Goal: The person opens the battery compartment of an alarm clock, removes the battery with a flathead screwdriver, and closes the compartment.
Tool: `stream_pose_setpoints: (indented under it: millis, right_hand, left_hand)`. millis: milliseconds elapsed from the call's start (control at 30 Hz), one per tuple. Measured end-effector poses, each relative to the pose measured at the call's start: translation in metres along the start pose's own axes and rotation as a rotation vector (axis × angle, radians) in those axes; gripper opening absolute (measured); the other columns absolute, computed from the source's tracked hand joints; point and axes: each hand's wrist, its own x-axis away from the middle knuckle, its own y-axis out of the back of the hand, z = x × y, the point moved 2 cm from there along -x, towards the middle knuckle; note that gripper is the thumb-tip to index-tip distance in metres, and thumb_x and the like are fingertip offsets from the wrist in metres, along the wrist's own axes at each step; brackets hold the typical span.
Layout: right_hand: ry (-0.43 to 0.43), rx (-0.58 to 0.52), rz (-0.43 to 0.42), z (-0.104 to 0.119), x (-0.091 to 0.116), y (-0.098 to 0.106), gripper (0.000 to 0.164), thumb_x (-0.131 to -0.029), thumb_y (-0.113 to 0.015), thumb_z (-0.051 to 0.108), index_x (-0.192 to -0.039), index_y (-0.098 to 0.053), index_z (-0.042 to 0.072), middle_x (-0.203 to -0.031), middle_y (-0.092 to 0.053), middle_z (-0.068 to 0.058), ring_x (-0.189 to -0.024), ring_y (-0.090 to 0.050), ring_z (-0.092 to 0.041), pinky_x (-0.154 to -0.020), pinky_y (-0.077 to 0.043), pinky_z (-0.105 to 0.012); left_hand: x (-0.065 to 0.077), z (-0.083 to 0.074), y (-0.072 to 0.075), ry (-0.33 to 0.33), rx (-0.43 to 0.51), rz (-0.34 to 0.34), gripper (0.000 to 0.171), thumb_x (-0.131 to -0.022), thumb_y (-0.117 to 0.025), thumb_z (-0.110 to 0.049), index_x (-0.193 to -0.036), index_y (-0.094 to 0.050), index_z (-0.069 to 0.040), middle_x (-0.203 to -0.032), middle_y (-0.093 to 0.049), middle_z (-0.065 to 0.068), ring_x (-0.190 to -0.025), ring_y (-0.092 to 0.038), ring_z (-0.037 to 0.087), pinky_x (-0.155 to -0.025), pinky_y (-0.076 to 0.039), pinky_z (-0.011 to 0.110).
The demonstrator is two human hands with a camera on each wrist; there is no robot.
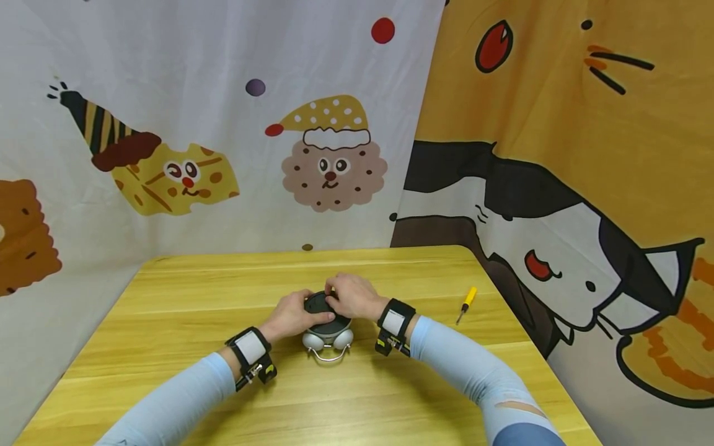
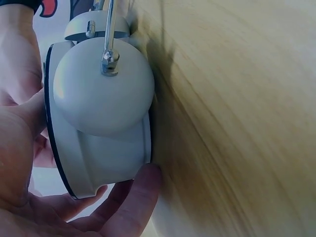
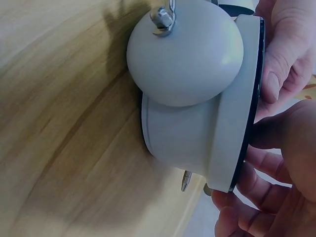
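A white twin-bell alarm clock (image 1: pixel 319 303) lies flat on the wooden table, its dark back up and its bells and metal handle towards me. My left hand (image 1: pixel 292 316) grips the clock's left side, with the thumb over the back and fingertips low along the casing in the left wrist view. On the far right, my right hand (image 1: pixel 356 297) holds the clock's edge, thumb and curled fingers at the black rim (image 3: pixel 255 84). A short metal leg (image 3: pixel 186 180) sticks out of the casing in the right wrist view. My hands hide part of the back.
A screwdriver (image 1: pixel 467 303) with a yellow handle lies at the right of the wooden table (image 1: pixel 167 347). Behind the table hangs a cartoon-printed curtain (image 1: pixel 223 49), which also runs along the right side.
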Motion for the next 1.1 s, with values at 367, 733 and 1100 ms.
stream_pose_setpoints:
  millis: [367, 733, 1100]
  right_hand:
    - [0.02, 0.049, 0.021, 0.0015, -0.0041, -0.0005, 0.017, -0.113, -0.067, 0.03, -0.117, -0.076, 0.016, -0.108, -0.079, -0.004, -0.089, -0.071, -0.016, -0.074, -0.058, -0.03]
    - [0.031, 0.059, 0.013, 0.0031, -0.0051, -0.0003, 0.016, -0.113, -0.067, 0.028, -0.113, -0.077, 0.015, -0.105, -0.08, -0.004, -0.087, -0.072, -0.016, -0.071, -0.059, -0.032]
    - [0.003, 0.067, 0.077, 0.0028, -0.0076, 0.0019, 0.029, -0.109, -0.074, 0.048, -0.107, -0.074, 0.019, -0.096, -0.075, 0.004, -0.077, -0.061, -0.009, -0.062, -0.047, -0.025]
  left_hand:
    - [-0.0015, 0.0001, -0.0003, 0.0, 0.005, 0.002, 0.067, -0.089, -0.094, -0.051, -0.129, -0.073, -0.002, -0.113, -0.08, 0.011, -0.097, -0.071, 0.021, -0.082, -0.057, 0.035]
    - [0.0007, -0.0019, 0.0005, 0.0, 0.001, -0.002, 0.065, -0.088, -0.095, -0.05, -0.126, -0.073, -0.001, -0.109, -0.08, 0.01, -0.095, -0.071, 0.02, -0.08, -0.056, 0.034]
    - [-0.0008, -0.002, 0.0007, -0.007, -0.002, -0.01, 0.055, -0.089, -0.095, -0.049, -0.116, -0.074, -0.005, -0.11, -0.081, 0.01, -0.097, -0.071, 0.02, -0.085, -0.058, 0.036]
